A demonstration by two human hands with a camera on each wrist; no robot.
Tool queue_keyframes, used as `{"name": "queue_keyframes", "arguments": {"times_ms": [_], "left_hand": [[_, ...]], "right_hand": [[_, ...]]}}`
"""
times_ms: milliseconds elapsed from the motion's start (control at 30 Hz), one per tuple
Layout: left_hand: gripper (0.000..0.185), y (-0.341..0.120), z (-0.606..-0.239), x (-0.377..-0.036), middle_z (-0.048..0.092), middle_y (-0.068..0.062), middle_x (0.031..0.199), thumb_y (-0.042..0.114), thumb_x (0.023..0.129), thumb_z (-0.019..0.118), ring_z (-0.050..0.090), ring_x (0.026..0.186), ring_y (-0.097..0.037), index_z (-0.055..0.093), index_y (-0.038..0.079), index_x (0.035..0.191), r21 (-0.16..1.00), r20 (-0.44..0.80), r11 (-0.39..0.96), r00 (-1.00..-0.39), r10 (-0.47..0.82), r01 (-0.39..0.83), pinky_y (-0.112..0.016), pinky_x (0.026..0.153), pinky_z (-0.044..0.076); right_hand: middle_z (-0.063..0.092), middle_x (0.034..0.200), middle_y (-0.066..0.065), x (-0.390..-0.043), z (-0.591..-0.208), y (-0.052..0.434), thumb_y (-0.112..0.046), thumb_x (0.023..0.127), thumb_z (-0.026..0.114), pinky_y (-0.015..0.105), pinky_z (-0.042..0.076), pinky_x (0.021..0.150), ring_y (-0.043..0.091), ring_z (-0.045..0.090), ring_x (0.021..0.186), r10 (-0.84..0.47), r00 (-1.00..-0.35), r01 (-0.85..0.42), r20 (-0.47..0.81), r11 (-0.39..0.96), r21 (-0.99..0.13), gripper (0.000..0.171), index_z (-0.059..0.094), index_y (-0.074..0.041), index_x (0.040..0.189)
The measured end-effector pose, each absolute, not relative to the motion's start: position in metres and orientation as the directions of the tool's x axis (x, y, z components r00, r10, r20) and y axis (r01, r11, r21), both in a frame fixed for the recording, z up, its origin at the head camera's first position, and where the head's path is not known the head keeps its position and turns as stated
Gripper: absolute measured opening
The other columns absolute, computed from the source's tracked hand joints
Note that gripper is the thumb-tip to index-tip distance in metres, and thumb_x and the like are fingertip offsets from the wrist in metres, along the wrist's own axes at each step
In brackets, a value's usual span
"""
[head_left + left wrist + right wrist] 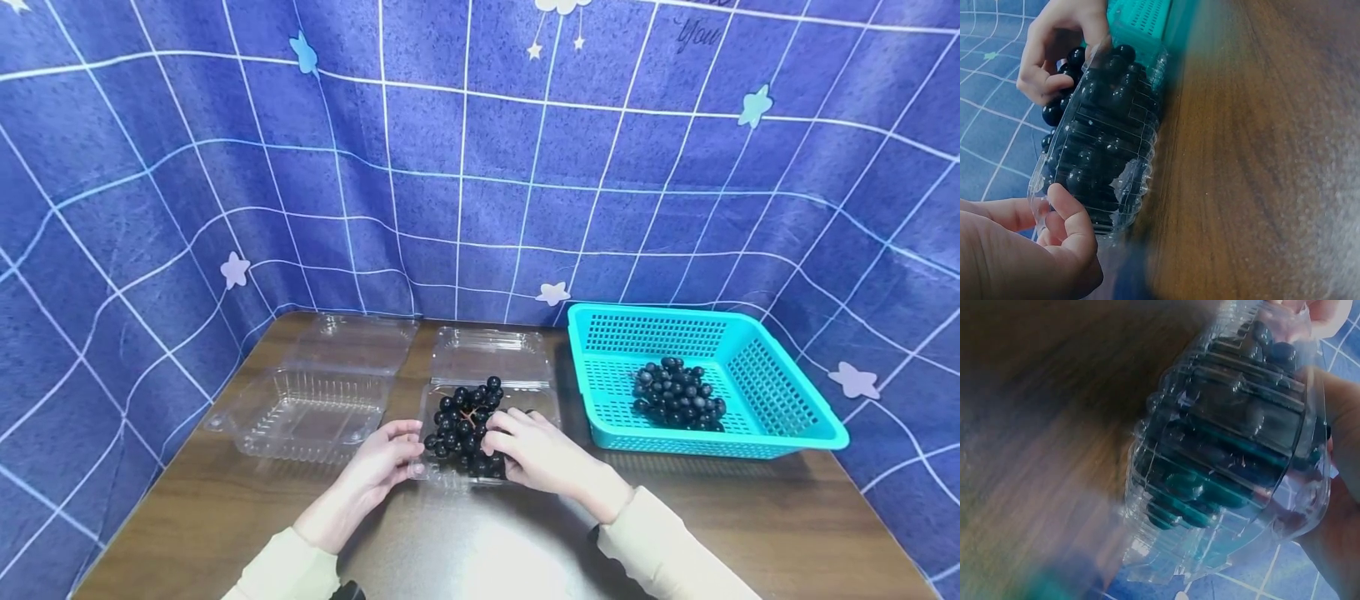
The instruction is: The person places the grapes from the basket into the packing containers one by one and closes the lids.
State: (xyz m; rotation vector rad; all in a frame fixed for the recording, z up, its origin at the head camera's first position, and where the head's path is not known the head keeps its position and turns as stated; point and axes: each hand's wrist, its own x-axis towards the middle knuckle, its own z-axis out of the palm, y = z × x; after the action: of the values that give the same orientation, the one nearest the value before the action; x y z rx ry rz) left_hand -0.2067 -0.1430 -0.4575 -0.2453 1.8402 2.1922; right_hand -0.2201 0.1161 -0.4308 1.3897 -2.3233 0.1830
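A bunch of dark grapes (453,427) lies in a clear plastic clamshell box (543,404) at the middle of the table, its lid (491,354) folded back toward the curtain. My left hand (384,457) pinches the box's left rim between thumb and fingers. On the right side, my right hand (542,454) has its fingers curled over the grapes, with the thumb by the rim in the left wrist view. Through the ribbed wall (1229,412) in the right wrist view, grapes press close inside. The right fingertips are partly hidden among the grapes.
A second clamshell box (315,412) stands open at the left, holding nothing. At the right, a turquoise plastic basket (772,446) contains another bunch of dark grapes (675,396). Behind the wooden table (225,517) hangs a blue checked curtain (495,208).
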Motion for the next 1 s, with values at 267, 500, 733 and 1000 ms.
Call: {"name": "queue_keyframes", "arguments": {"times_ms": [267,500,733,1000], "left_hand": [[0.048,-0.144,-0.457,-0.205,0.044,-0.007,0.097,-0.009,0.083,0.052,0.048,0.072,-0.01,0.038,-0.008,0.129,0.936,-0.3,-0.163,-0.949,0.1,-0.313,-0.021,0.061,0.049],[0.049,-0.143,-0.459,-0.204,0.045,-0.01,0.1,-0.009,0.083,0.051,0.049,0.075,-0.011,0.039,-0.009,0.13,0.937,-0.301,-0.158,-0.95,0.083,-0.31,-0.022,0.063,0.05],[0.049,-0.143,-0.457,-0.204,0.046,-0.007,0.097,-0.009,0.083,0.051,0.049,0.076,-0.011,0.038,-0.009,0.131,0.937,-0.299,-0.156,-0.95,0.094,-0.311,-0.021,0.064,0.05],[0.049,-0.142,-0.456,-0.205,0.045,-0.008,0.098,-0.009,0.084,0.051,0.048,0.074,-0.01,0.038,-0.009,0.131,0.938,-0.297,-0.159,-0.95,0.09,-0.309,-0.021,0.063,0.049]], "right_hand": [[0.052,0.107,-0.007,-0.222,-0.428,0.118,-0.009,0.068,0.067,0.031,0.047,0.072,0.014,0.054,0.095,-0.814,-0.439,-0.876,0.38,0.482,0.021,0.034,0.058,-0.024,0.096],[0.051,0.113,-0.005,-0.222,-0.424,0.123,-0.016,0.073,0.07,0.034,0.049,0.081,0.014,0.05,0.103,-0.829,-0.443,-0.889,0.341,0.455,-0.048,0.035,0.058,-0.024,0.104],[0.052,0.124,0.0,-0.22,-0.415,0.131,-0.027,0.073,0.076,0.037,0.049,0.085,0.015,0.048,0.112,-0.836,-0.455,-0.887,0.307,0.457,-0.071,0.048,0.056,-0.025,0.117],[0.053,0.125,0.001,-0.212,-0.4,0.141,-0.033,0.072,0.076,0.039,0.045,0.086,0.017,0.046,0.117,-0.783,-0.496,-0.853,0.376,0.52,-0.045,0.053,0.056,-0.025,0.12]]}}
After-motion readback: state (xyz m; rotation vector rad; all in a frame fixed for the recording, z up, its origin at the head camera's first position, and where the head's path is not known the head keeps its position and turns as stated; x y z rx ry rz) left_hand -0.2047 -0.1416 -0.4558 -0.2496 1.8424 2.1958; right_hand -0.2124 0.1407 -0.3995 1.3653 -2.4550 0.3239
